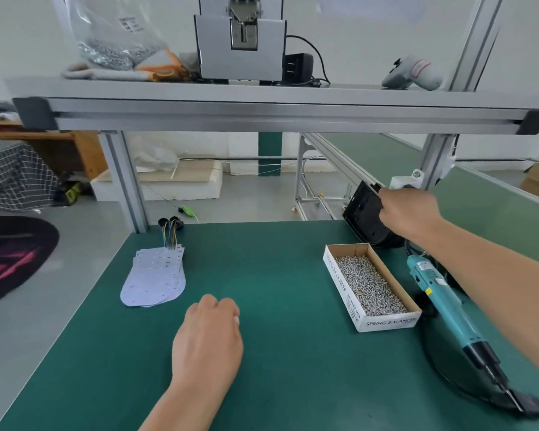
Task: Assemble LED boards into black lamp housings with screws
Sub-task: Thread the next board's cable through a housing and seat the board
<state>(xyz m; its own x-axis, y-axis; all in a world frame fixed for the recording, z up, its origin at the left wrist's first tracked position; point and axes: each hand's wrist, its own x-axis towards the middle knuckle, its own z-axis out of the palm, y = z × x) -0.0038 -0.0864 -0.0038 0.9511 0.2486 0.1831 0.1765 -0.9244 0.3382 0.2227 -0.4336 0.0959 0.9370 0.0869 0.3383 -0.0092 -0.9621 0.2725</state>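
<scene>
A: Where does the view sit?
B: On the person's head, wide-angle, facing forward and tilted down over the table [271, 275].
A: How near?
B: Close. The left hand [207, 337] and right hand [409, 213] fill the foreground, and the shelf [262, 115] spans the upper frame, with floor at left.

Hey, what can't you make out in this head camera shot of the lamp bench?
- Left hand: head view; its fingers curl under the palm, so anything held is hidden.
- Black lamp housing: the right hand grips it and covers its right side.
- LED boards: they overlap in a stack, so the count is unclear.
- Screws in the box: too small to tell the type.
</scene>
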